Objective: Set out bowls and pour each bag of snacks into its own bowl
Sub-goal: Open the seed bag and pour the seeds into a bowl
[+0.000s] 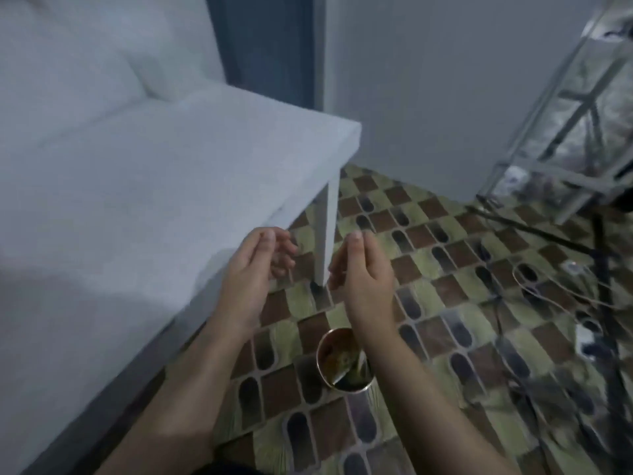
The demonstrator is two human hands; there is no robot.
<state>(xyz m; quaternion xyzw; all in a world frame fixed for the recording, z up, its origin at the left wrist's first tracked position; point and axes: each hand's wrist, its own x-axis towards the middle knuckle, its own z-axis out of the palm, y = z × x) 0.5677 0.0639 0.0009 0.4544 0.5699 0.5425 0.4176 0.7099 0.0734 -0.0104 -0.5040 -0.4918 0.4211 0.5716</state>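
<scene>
My left hand (255,260) and my right hand (363,269) hover side by side in mid-air, palms facing each other, fingers loosely curled and apart, with nothing in either. They are above the floor beside the corner of a white table (137,186). Below my right forearm a small round metal container (344,365) stands on the floor; crumpled greenish-brown wrappers lie inside it. No bowls or snack bags show in this blurred view.
The white table's leg (325,234) stands just beyond my hands. The floor (445,269) is patterned in brown and green checks. Cables (548,289) and a dark stand (603,269) lie at the right, with a metal-framed window (575,108) above. A white wall is behind.
</scene>
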